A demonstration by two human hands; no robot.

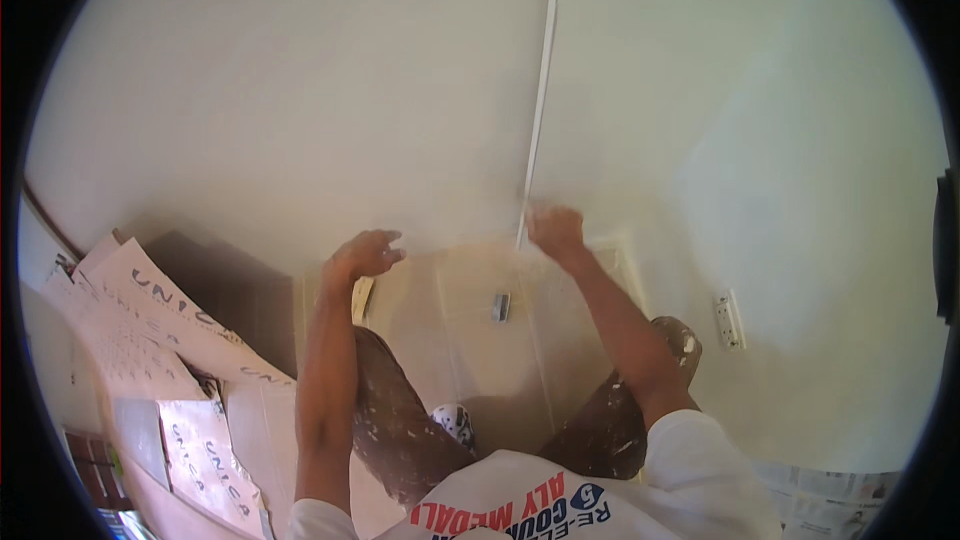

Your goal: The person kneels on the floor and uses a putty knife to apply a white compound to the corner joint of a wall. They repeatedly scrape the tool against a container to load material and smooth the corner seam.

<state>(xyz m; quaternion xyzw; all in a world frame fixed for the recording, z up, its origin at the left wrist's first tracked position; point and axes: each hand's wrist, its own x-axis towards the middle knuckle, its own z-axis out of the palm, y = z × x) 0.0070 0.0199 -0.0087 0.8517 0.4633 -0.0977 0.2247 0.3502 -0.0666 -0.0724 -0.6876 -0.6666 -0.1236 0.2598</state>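
My left hand (368,253) is held out low, close to the wall (300,90), with thumb and fingers apart and nothing visible between them. Beside the lower end of a thin white strip (543,70) that runs up the wall, my right hand (556,230) is closed. Its fingertips are slightly blurred at the strip, and whatever they may grip is hidden. A small grey block (501,307) lies on the floor between my knees. Just below my left wrist is a flat yellowish piece (362,300), partly covered by my forearm.
Large lettered cardboard sheets (150,315) lean and lie on the left. A white socket plate (729,320) sits low on the wall at right, with newspaper (830,500) below. My paint-spotted brown trousers (400,420) frame a black-and-white patterned item (453,423) on the tan floor (440,310).
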